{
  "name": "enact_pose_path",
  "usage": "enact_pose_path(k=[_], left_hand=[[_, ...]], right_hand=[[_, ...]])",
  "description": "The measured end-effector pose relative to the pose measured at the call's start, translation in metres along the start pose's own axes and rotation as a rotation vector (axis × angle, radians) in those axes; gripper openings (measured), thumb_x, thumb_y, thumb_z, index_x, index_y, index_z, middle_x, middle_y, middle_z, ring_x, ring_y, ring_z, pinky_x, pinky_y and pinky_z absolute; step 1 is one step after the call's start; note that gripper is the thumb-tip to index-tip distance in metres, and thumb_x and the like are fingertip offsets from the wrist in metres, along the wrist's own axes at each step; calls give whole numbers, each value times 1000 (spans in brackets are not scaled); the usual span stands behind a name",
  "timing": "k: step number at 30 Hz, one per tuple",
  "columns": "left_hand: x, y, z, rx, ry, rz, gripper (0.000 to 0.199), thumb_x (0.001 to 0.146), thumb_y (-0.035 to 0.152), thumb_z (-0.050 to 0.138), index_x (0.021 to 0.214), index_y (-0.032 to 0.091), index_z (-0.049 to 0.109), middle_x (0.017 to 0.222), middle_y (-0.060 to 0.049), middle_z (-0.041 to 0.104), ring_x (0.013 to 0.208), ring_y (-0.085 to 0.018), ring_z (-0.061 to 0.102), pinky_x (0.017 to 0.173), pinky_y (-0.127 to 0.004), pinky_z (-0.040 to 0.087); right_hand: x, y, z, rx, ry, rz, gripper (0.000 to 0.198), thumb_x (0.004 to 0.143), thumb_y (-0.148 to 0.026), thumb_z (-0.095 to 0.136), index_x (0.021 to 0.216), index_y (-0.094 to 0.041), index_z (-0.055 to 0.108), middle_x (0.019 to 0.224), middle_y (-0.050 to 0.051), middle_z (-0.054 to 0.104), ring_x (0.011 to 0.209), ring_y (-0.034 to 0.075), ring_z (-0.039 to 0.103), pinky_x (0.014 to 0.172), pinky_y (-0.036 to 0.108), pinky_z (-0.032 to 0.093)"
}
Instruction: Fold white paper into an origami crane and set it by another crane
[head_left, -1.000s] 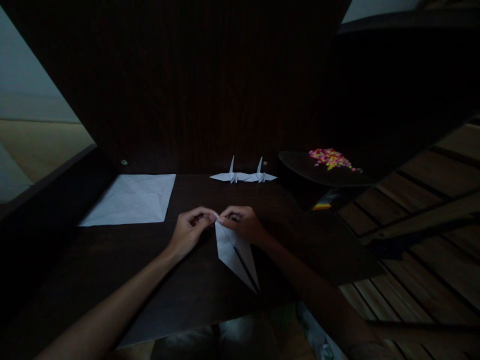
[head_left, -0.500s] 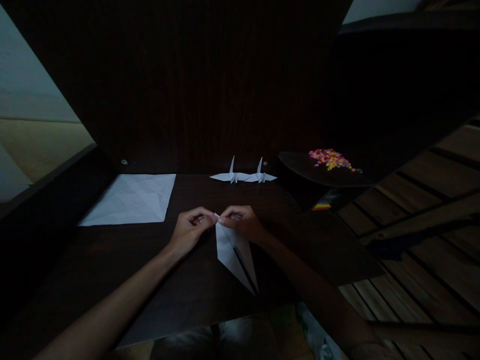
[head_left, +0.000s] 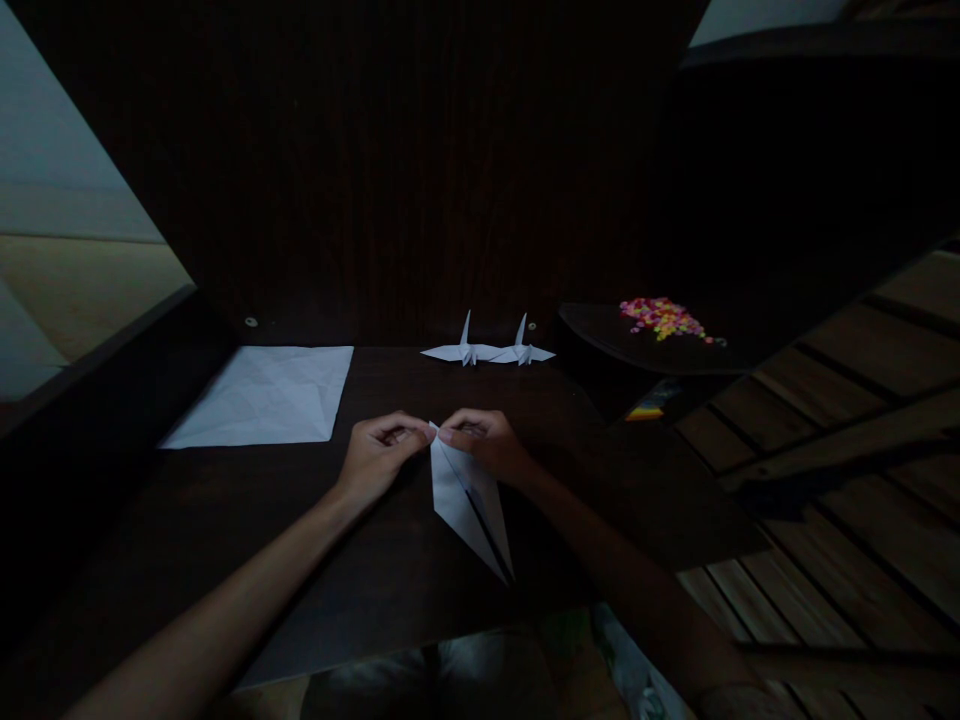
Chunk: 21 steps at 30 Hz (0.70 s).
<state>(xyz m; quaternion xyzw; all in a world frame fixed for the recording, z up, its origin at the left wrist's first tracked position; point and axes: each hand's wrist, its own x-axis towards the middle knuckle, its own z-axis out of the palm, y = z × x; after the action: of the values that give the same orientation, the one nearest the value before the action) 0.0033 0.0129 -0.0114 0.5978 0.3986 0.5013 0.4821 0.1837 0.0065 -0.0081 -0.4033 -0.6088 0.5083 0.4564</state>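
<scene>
A white sheet of paper, folded into a kite-like shape (head_left: 459,497), is held over the dark table between my two hands. My left hand (head_left: 385,448) is closed, its thumb and finger pinching the paper's top tip from the left. From the other side my right hand (head_left: 480,438) pinches close to the same tip and covers the paper's upper right edge. A dark slit runs from the middle of the paper down to its pointed lower end, which points toward me. Behind my hands two folded white paper cranes (head_left: 468,352) stand side by side.
A creased white paper sheet (head_left: 262,395) lies flat on the table (head_left: 225,540) at the left. On a curved shelf (head_left: 600,335) at the right sits a heap of small colourful pieces (head_left: 664,318). A dark upright panel (head_left: 420,170) closes off the back.
Almost nothing differs. Both hands keep their pinch at the tip, and the folded paper's lower end has shifted very slightly up.
</scene>
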Motion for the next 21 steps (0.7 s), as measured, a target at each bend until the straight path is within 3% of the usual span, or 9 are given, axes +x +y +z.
enact_pose_path(k=[21], left_hand=[[-1,5,4,-167,11,-149,6,62,21,74,65,16,75,59,-3,68,52,-11,55,49,-21,43]], right_hand=[[-1,-4,1,-36,-3,4,21,72,-37,69,71,-16,67,68,0,66,63,12,57,62,24,46]])
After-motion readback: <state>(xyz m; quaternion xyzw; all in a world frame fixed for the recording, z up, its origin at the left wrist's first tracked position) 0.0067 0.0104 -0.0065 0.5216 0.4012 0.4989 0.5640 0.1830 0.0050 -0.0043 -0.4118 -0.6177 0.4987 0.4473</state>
